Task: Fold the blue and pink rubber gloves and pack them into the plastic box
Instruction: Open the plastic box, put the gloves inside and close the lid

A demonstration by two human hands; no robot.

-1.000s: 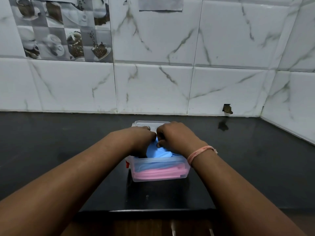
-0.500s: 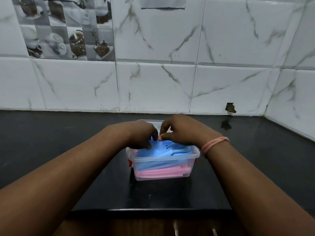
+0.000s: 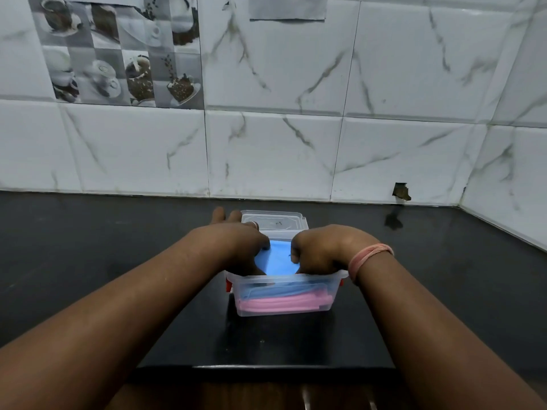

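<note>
Close to the counter's (image 3: 88, 247) front edge stands the clear plastic box (image 3: 285, 304), with the folded pink glove (image 3: 281, 303) along its bottom and the blue glove (image 3: 276, 258) lying on top of it (both show through the near wall). The right hand (image 3: 321, 250) curls its fingers down onto the blue glove at the box's right side; a pink band (image 3: 367, 257) circles that wrist. The left hand (image 3: 239, 244) presses the glove's left side with its thumb, its other fingers stretched straight past the box. Just behind the box, toward the counter's back edge, lies the clear lid (image 3: 273, 221).
</note>
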